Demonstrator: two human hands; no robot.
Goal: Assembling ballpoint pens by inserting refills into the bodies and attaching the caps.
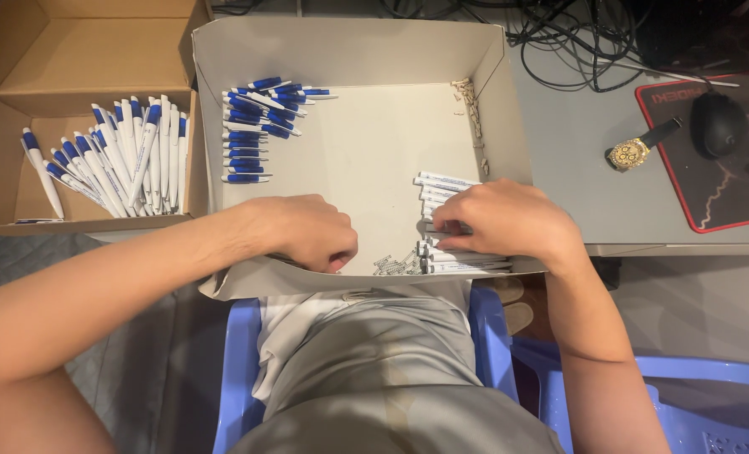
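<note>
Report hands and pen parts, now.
Left hand curled beside springs. Right hand on white barrels. Blue caps untouched. Nothing blocking.
</note>
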